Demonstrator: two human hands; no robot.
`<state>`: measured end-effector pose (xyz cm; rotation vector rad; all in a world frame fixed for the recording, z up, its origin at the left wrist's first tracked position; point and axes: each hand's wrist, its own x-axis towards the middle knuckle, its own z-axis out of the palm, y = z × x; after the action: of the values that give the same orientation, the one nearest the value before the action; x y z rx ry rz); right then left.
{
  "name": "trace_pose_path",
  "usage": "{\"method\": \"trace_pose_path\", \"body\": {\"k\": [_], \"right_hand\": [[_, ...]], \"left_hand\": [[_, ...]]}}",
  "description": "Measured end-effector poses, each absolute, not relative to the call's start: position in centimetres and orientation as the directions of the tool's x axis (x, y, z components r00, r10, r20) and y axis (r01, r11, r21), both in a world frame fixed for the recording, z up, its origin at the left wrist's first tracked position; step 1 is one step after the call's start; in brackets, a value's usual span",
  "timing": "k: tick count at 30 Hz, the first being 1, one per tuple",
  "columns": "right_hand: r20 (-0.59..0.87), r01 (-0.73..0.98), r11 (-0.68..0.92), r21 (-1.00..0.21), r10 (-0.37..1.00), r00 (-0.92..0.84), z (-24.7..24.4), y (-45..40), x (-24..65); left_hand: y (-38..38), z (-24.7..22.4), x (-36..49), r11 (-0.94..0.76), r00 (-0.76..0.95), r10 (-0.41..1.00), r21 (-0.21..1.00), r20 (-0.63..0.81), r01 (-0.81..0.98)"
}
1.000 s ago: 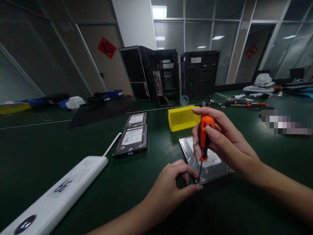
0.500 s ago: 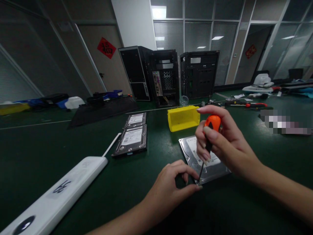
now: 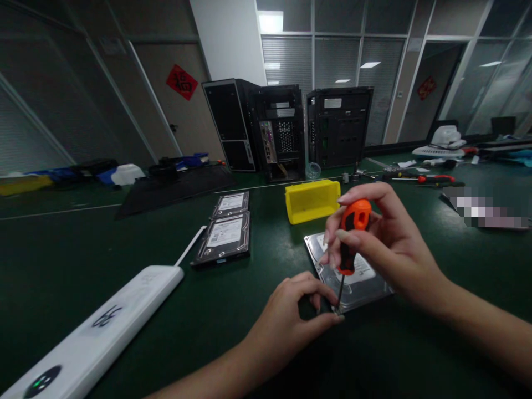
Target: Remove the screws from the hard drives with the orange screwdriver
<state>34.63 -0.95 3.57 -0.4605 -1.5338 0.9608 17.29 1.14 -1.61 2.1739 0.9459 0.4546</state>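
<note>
A silver hard drive (image 3: 353,296) with a white label lies on the green table in front of me. The thumb and forefinger of my left hand (image 3: 291,316) pinch its near left corner, close around the tip of a screwdriver. Above the drive, my right hand (image 3: 386,244) grips the orange and black handle of this screwdriver (image 3: 348,244). Its thin shaft points steeply down, and the tip meets the drive's corner between my left fingertips. Whatever sits right under the tip is too small to make out.
Two more hard drives (image 3: 224,238) lie to the left, beside a long white device (image 3: 108,327). A yellow bin (image 3: 311,202) stands behind the silver drive. Black computer cases (image 3: 282,133) rise at the back. Tools, including red-handled pliers (image 3: 436,178), lie at the back right.
The screwdriver's handle has turned in my right hand and stands more upright, with the fingers shifted around it. My left hand and the drive have stayed in place.
</note>
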Motion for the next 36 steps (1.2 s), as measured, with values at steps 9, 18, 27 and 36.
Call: {"method": "trace_pose_path", "body": {"k": [9, 18, 27, 36], "right_hand": [[0.618, -0.185, 0.594, -0.783, 0.777, -0.118, 3.44, -1.12, 34.38], [0.570, -0.263, 0.517, -0.815, 0.798, -0.198, 2.87, -1.41, 34.17], [0.569, -0.254, 0.516, -0.818, 0.792, -0.222, 2.76, -1.23, 34.30], [0.576, -0.268, 0.525, -0.808, 0.801, -0.166, 3.01, -1.18, 34.24]], "left_hand": [[1.13, -1.49, 17.27, -0.499, 0.682, 0.730, 0.715, 0.042, 0.490], [1.26, -1.65, 17.26, -0.533, 0.690, 0.721, 0.692, 0.068, 0.488], [1.26, -1.86, 17.21, -0.528, 0.696, 0.714, 0.707, 0.071, 0.470], [1.24, -1.98, 17.16, -0.518, 0.692, 0.719, 0.712, 0.062, 0.474]]}}
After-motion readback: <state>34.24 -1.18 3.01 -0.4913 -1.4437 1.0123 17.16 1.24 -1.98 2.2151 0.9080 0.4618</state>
